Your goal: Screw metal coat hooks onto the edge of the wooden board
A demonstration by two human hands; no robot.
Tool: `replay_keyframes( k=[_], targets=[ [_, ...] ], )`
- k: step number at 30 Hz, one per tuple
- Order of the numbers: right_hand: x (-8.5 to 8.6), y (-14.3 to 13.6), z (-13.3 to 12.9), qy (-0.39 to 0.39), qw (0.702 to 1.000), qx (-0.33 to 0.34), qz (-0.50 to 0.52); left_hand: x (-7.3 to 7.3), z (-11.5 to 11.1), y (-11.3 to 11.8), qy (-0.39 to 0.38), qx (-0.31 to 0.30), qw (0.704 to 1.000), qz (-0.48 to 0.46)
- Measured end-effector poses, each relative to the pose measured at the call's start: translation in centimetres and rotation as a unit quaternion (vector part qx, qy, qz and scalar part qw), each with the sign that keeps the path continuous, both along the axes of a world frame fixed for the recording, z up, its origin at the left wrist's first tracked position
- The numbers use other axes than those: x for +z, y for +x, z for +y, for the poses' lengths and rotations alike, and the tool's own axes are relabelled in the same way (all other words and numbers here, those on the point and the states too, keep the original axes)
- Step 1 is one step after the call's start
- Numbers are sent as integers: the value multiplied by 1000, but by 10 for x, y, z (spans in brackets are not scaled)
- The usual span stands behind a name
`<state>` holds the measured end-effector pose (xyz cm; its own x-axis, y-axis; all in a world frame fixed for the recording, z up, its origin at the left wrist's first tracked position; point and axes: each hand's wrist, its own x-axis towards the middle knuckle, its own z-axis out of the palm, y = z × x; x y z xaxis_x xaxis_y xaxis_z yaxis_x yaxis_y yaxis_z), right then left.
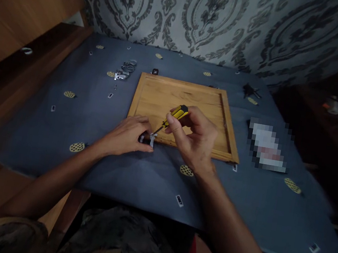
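Note:
A framed wooden door panel (pixel 187 97) lies flat on the cloth-covered table. At its near left corner my left hand (pixel 130 135) is closed around a small silver metal hinge (pixel 152 139), thumb in front and fingers behind. Between thumb and fingers there is a dark area that I cannot make out. My right hand (pixel 198 133) grips a screwdriver (pixel 175 114) with a yellow and black handle. Its shaft slants down to the left, and the tip meets the hinge or a screw there; the exact contact is too small to tell.
Several silver hinges (pixel 126 69) lie at the back left, with tiny bits near them. A small black object (pixel 155 71) sits behind the panel. Dark pieces (pixel 251 90) lie at the back right, and a blurred-out flat item (pixel 266 145) is right of the panel.

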<state>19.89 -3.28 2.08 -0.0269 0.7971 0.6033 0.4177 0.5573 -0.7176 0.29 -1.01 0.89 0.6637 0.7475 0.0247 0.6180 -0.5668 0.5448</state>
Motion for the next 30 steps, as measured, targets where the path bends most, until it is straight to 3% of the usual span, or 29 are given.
replay_keyframes(
  k=[5,14,22,27,30],
  targets=[
    [6,3,0,43,994,-36,97,-1,1,0,5,-5,1000,-4],
    [1,7,4,4,997,-28,65,-7,3,-3,28,-14,999,-14],
    [-8,9,14,-11,993,-34,110,-8,4,-3,26,-18,999,-8],
    [-26,28,38,-64,965,-100,236,-12,4,-3,28,-9,999,-16],
    [-41,41,53,-166,924,-94,332,-15,5,-3,29,-13,999,-28]
  ],
)
